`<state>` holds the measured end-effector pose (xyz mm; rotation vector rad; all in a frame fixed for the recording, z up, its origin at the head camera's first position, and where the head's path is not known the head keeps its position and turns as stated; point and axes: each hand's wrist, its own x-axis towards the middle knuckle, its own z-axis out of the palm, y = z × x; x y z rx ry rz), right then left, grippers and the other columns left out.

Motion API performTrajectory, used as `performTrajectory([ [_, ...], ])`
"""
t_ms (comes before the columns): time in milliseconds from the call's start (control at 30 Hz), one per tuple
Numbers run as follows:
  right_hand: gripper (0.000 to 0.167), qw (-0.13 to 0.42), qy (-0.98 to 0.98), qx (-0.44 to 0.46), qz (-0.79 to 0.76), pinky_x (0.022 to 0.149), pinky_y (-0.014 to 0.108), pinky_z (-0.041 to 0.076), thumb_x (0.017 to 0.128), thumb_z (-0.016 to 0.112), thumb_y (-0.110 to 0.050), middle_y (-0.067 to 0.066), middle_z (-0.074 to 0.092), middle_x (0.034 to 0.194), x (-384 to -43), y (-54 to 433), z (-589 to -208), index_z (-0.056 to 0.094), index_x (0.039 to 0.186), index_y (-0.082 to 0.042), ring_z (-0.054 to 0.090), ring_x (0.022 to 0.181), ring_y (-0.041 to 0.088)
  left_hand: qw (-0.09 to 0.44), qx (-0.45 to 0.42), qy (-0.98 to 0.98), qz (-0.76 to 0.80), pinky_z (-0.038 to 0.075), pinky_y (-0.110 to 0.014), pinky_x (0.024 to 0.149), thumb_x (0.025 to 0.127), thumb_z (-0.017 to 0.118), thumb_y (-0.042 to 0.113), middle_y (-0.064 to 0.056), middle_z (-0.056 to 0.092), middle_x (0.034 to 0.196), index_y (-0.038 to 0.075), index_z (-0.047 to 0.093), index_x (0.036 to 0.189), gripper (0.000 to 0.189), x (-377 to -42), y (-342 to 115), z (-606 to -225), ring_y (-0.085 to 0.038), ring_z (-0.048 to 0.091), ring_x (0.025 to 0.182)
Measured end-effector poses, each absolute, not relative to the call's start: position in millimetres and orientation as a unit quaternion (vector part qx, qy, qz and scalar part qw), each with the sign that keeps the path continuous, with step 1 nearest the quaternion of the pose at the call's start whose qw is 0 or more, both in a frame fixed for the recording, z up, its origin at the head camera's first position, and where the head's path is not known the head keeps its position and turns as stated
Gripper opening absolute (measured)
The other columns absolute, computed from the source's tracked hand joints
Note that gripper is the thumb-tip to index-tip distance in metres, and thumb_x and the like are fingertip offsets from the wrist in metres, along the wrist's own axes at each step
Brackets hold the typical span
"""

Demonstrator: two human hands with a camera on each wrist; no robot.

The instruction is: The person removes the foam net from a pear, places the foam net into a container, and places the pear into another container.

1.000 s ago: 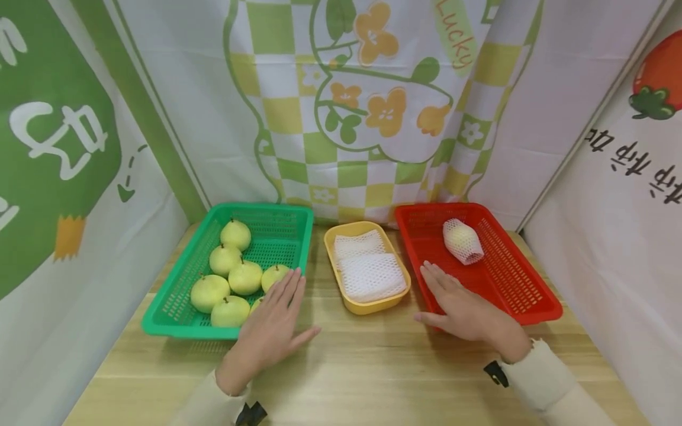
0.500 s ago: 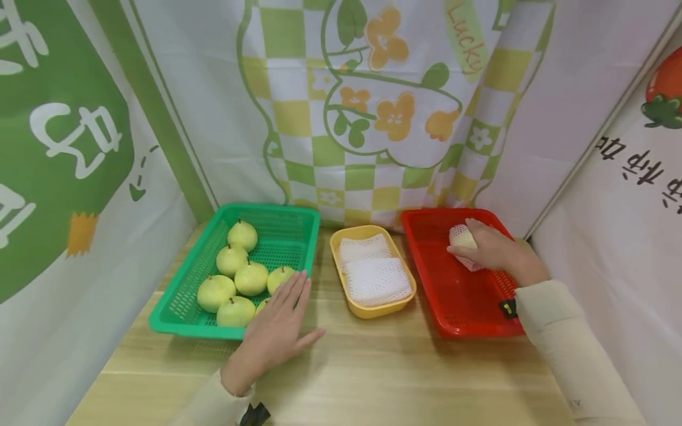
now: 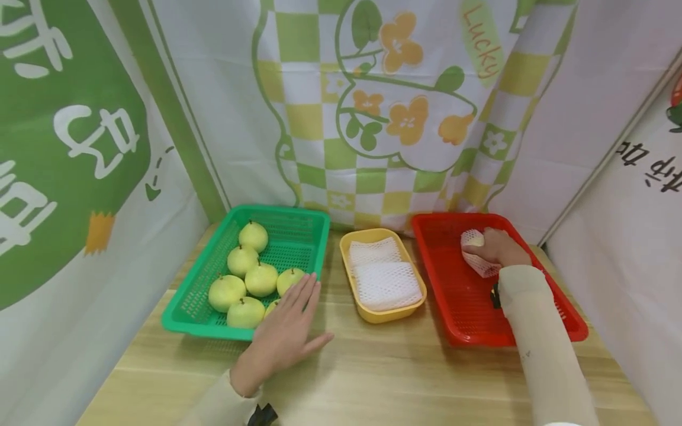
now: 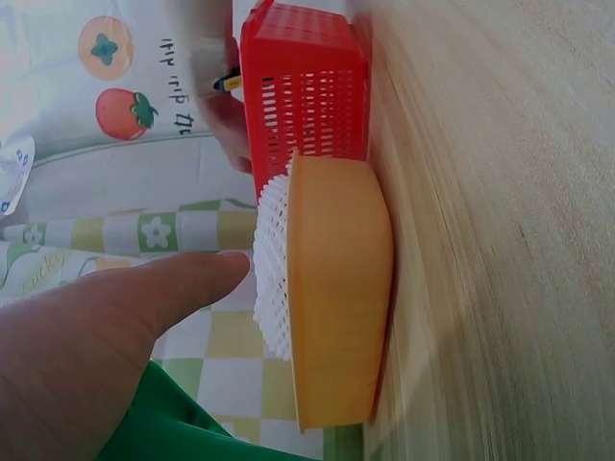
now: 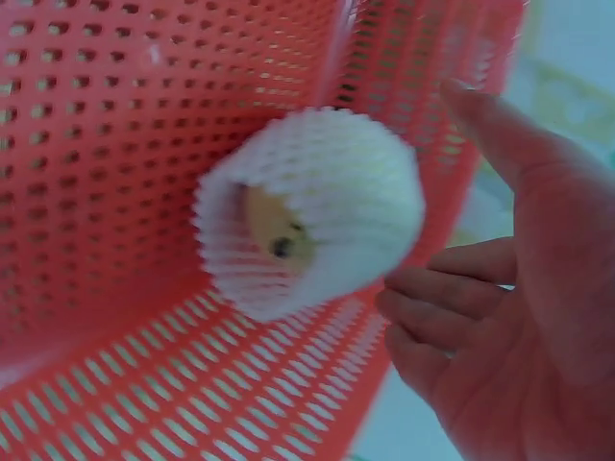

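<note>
My right hand (image 3: 498,247) reaches into the red basket (image 3: 453,307), over a pear in a white foam net sleeve (image 3: 471,239). In the right wrist view, this sleeved pear (image 5: 336,202) lies at the fingertips, its dark-spotted end showing through the sleeve's mouth. There the thumb stands apart from it and the fingers are loosely bent. My left hand (image 3: 288,331) lies flat with straight fingers at the near right corner of the green basket (image 3: 181,325), next to several yellow-green pears (image 3: 261,279). Its fingers partly hide the nearest pears.
Between the baskets stands a small yellow tray (image 3: 380,316) with white foam net sleeves (image 3: 386,284) inside. All three stand on a wooden table (image 3: 373,378). A checked curtain (image 3: 357,177) hangs close behind, and white printed cloth walls flank both sides.
My right hand has moved from the red basket's left rim across to the sleeved pear inside it. My left hand stays at the green basket, while the head view has shifted slightly.
</note>
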<state>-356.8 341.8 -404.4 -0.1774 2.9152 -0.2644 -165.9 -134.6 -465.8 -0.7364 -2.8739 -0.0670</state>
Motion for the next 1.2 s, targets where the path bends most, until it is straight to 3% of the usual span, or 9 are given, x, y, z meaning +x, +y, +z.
performTrajectory([
  [200, 0.077, 0.103, 0.986, -0.014, -0.128, 0.092, 0.056, 0.056, 0.098, 0.063, -0.045, 0.038, 0.063, 0.119, -371.4, 349.6, -431.4, 0.046, 0.133, 0.022, 0.062, 0.096, 0.042, 0.089, -0.246, -0.965, -0.022, 0.022, -0.050, 0.134, 0.102, 0.053, 0.065, -0.024, 0.018, 0.175, -0.005, 0.026, 0.164, 0.097, -165.7, -135.7, -465.4, -0.039, 0.017, 0.164],
  [433, 0.096, 0.090, 0.987, 0.007, -0.131, 0.105, 0.069, 0.048, 0.096, 0.069, -0.042, 0.049, 0.040, 0.141, -369.8, 349.8, -450.5, 0.024, 0.146, 0.028, 0.049, 0.122, 0.057, 0.089, -0.246, -0.965, -0.022, 0.023, -0.049, 0.134, 0.102, 0.055, 0.065, -0.024, 0.019, 0.175, -0.005, 0.026, 0.164, 0.098, -164.4, -133.7, -464.4, -0.039, 0.019, 0.164],
  [600, 0.079, 0.083, 0.987, -0.009, -0.136, 0.093, 0.061, 0.054, 0.094, 0.071, -0.035, 0.040, 0.054, 0.125, -372.5, 346.0, -448.6, 0.037, 0.136, 0.023, 0.057, 0.104, 0.047, 0.101, -0.248, -0.963, -0.019, 0.025, -0.050, 0.133, 0.101, 0.057, 0.065, -0.025, 0.021, 0.174, -0.006, 0.028, 0.163, 0.098, -163.7, -135.2, -463.5, -0.039, 0.021, 0.163],
  [833, 0.065, 0.068, 0.989, -0.066, -0.111, 0.084, 0.052, 0.055, 0.092, 0.074, -0.037, 0.028, 0.062, 0.103, -370.5, 343.1, -422.6, 0.048, 0.121, 0.015, 0.059, 0.087, 0.038, 0.114, -0.254, -0.960, -0.017, 0.027, -0.050, 0.133, 0.100, 0.059, 0.064, -0.026, 0.024, 0.173, -0.007, 0.031, 0.162, 0.098, -165.1, -135.1, -465.1, -0.039, 0.024, 0.163],
  [1000, 0.060, 0.005, 0.987, -0.143, -0.077, 0.083, 0.055, 0.055, 0.086, 0.078, -0.034, 0.026, 0.063, 0.095, -362.0, 337.4, -392.6, 0.052, 0.111, 0.013, 0.061, 0.084, 0.038, 0.110, -0.254, -0.961, -0.020, 0.026, -0.051, 0.133, 0.100, 0.060, 0.064, -0.026, 0.023, 0.173, -0.008, 0.031, 0.161, 0.099, -165.8, -134.7, -465.8, -0.039, 0.022, 0.163],
  [1200, 0.066, -0.051, 0.968, -0.218, -0.111, 0.081, 0.052, 0.056, 0.082, 0.083, -0.024, 0.023, 0.067, 0.105, -331.9, 323.3, -361.1, 0.053, 0.129, 0.011, 0.063, 0.089, 0.034, 0.104, -0.253, -0.962, -0.010, 0.025, -0.051, 0.133, 0.101, 0.057, 0.065, -0.026, 0.021, 0.173, -0.007, 0.030, 0.162, 0.099, -168.0, -133.8, -465.8, -0.039, 0.020, 0.164],
])
